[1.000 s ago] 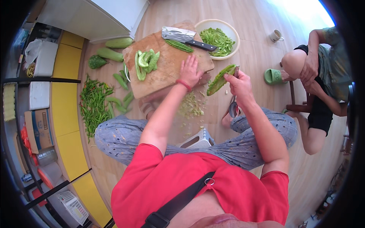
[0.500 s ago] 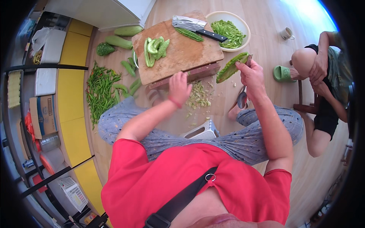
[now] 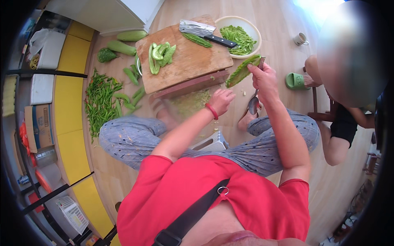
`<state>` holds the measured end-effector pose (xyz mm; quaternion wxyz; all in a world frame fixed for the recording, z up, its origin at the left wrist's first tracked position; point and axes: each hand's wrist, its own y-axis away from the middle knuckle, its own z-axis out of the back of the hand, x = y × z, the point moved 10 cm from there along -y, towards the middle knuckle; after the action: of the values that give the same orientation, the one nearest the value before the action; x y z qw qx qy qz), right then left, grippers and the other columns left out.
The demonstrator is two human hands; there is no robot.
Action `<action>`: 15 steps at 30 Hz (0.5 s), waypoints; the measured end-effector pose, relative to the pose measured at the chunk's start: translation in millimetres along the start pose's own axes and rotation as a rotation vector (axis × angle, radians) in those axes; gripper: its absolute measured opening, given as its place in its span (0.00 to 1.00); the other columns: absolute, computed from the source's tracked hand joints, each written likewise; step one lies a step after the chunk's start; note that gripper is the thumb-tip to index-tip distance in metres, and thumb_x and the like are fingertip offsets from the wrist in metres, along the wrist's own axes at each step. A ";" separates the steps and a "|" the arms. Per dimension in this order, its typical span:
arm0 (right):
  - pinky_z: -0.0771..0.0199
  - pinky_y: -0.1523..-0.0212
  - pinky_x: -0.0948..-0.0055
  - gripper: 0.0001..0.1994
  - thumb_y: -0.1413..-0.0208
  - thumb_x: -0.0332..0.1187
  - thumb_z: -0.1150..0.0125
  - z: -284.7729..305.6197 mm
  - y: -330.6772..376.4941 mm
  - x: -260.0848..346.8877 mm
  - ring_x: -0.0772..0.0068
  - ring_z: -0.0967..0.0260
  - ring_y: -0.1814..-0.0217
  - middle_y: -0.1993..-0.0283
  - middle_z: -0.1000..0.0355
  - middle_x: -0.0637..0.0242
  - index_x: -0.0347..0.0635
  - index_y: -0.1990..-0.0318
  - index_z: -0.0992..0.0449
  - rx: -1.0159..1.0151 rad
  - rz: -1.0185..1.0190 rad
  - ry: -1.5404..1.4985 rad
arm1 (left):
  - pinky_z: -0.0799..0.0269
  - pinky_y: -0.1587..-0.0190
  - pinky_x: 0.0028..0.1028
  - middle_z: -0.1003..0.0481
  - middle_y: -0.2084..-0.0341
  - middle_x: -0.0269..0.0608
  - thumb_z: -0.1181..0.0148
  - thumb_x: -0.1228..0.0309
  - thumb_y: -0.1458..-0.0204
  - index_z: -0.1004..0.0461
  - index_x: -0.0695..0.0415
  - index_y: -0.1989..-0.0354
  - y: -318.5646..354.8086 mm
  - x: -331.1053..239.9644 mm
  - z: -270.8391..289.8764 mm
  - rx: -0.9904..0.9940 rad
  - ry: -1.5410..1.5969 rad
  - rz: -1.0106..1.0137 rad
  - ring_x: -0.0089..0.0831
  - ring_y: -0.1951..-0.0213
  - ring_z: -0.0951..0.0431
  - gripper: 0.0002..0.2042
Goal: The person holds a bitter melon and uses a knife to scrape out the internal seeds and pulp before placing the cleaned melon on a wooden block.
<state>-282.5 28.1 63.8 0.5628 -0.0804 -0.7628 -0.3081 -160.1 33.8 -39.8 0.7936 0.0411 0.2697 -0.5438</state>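
Note:
My right hand [image 3: 266, 82] grips a hollowed bitter melon half [image 3: 242, 71] together with a metal spoon [image 3: 253, 104], whose bowl hangs below the fist. My left hand [image 3: 222, 101], a red band at its wrist, is just below and left of the melon with fingers loosely bent; nothing shows in it. On the wooden cutting board [image 3: 193, 61] ahead lie green melon pieces [image 3: 161, 57], another bitter melon half [image 3: 197, 39] and a cleaver [image 3: 209, 34] with a black handle. Pale scooped-out bits [image 3: 197, 100] are scattered on the floor under the board's near edge.
A cream bowl [image 3: 257, 33] of sliced green vegetable stands right of the board. Green chillies [image 3: 102, 98] and whole gourds [image 3: 123, 46] lie left. A white cup [image 3: 301, 39] and a seated person with a green slipper [image 3: 297, 81] are at the right. Yellow-fronted shelves [image 3: 74, 110] line the left.
My left hand has moved right, away from the board's near edge, toward the bitter melon half. My right hand still holds the melon and spoon. The other person has leaned forward into view.

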 end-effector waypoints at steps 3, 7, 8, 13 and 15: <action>0.60 0.90 0.86 0.04 0.50 0.29 0.45 0.7 -0.8 -7.6 0.91 0.57 0.90 0.86 0.47 0.82 0.43 0.72 0.33 -0.013 -0.046 0.001 | 0.31 0.59 0.34 0.29 0.60 0.46 0.51 0.74 0.51 0.28 0.61 0.63 21.6 50.7 -7.7 0.079 0.633 0.664 0.35 0.61 0.26 0.09; 0.59 0.91 0.85 0.05 0.52 0.31 0.44 -11.0 -1.7 -26.3 0.91 0.56 0.90 0.86 0.46 0.81 0.42 0.72 0.32 0.009 -0.114 -0.033 | 0.26 0.70 0.28 0.28 0.64 0.46 0.59 0.61 0.42 0.36 0.61 0.53 20.0 42.4 17.2 -0.237 1.810 0.845 0.34 0.70 0.23 0.17; 0.58 0.91 0.84 0.05 0.52 0.31 0.43 -10.6 -2.7 -29.9 0.90 0.55 0.90 0.86 0.45 0.81 0.42 0.73 0.31 0.004 -0.125 -0.049 | 0.28 0.75 0.25 0.28 0.64 0.47 0.62 0.57 0.42 0.38 0.60 0.51 10.8 27.7 25.2 -0.177 1.847 0.811 0.33 0.73 0.24 0.19; 0.54 0.90 0.82 0.08 0.54 0.34 0.42 -14.7 -6.0 -42.9 0.86 0.50 0.88 0.85 0.42 0.77 0.40 0.74 0.30 -0.014 -0.168 0.107 | 0.35 0.83 0.21 0.28 0.70 0.44 0.63 0.56 0.42 0.37 0.57 0.54 6.6 3.0 32.8 -0.043 1.994 0.694 0.28 0.80 0.27 0.19; 0.53 0.90 0.81 0.08 0.54 0.35 0.42 -19.3 -2.8 -42.8 0.86 0.49 0.87 0.85 0.41 0.76 0.39 0.74 0.29 -0.008 -0.182 0.182 | 0.39 0.85 0.20 0.29 0.73 0.43 0.63 0.55 0.43 0.36 0.57 0.54 10.0 4.0 34.3 -0.042 2.036 0.738 0.26 0.84 0.30 0.19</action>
<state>-253.1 24.7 27.3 0.5990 0.0149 -0.7116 -0.3669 -137.1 22.2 -14.8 0.3121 0.5384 0.7824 0.0228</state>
